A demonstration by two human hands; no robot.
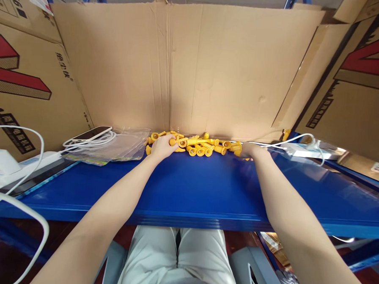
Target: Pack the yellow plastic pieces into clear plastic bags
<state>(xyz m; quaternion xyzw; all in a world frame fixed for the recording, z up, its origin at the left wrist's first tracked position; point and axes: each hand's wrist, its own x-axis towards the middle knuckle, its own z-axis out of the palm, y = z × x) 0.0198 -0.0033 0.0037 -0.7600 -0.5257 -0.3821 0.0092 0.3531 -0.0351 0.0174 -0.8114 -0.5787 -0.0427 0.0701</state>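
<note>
Small yellow plastic pieces with flared, cup-like ends lie in a loose row along the back of the blue shelf. At the left end of the row, my left hand is closed around a yellow plastic piece whose rounded end shows by the fingers. My right hand reaches to the right end of the row, against another yellow piece. Its fingers are mostly hidden and blurred, so whether it grips that piece is unclear.
Behind the row stands a tall cardboard panel. Clear plastic bags, a phone and coiled white cable lie on the left. A white power strip is at the right. Large printed boxes flank both sides.
</note>
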